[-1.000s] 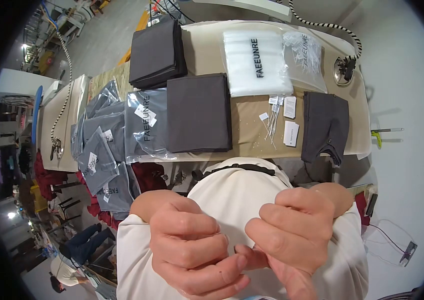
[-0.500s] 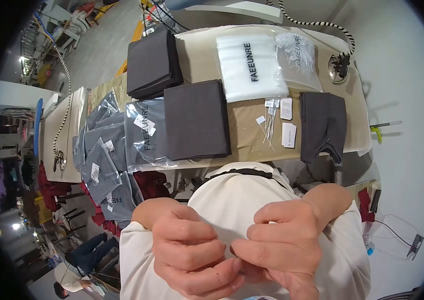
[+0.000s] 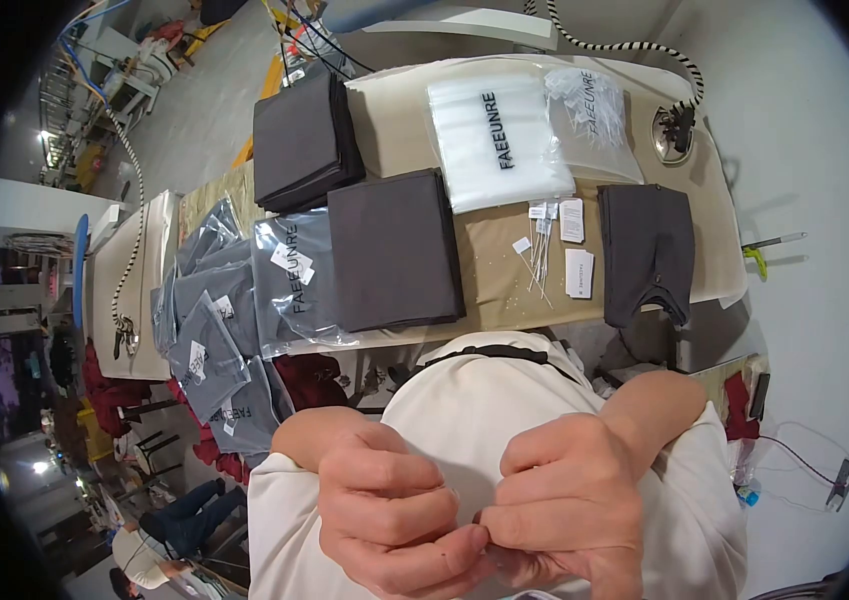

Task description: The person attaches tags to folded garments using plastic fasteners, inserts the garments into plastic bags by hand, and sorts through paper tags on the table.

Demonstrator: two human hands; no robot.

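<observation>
In the head view, the left hand (image 3: pixel 389 515) and the right hand (image 3: pixel 569 505) are held close to the camera, in front of the pale shirt (image 3: pixel 484 420). The fingers of both are curled, and the thumbs and forefingers are brought together between them at the fingertips. Whether something small is pinched there cannot be told.

The front stack (image 3: pixel 394 250) of dark folded cloth is set on the bench (image 3: pixel 504 270), beyond the left hand and near the bench's front edge. Its left side is laid over the edge of a clear printed bag (image 3: pixel 294 285) with dark cloth inside. Farther left of the hands, more bagged garments (image 3: pixel 214 345) are heaped, partly hung over the bench edge. The rear stack (image 3: pixel 299 145), also dark and folded, is placed just behind the front one.

Straight beyond the right hand, white tags (image 3: pixel 538 250) with thin stems are gathered beside two piles of small cards, the upper cards (image 3: pixel 571 220) and the lower cards (image 3: pixel 579 274). To the right of these, dark trousers (image 3: pixel 646 250) are laid folded, with the waist turned toward the hands. Farther beyond, white printed bags (image 3: pixel 499 140) are piled, and a clear bag (image 3: pixel 589 115) is placed against their right side. At the bench's far right, a metal tool (image 3: pixel 672 135) is seen under a striped cord (image 3: pixel 634 45).

Low to the left of the hands, another person (image 3: pixel 149 550) is seen leaning over a work surface.
</observation>
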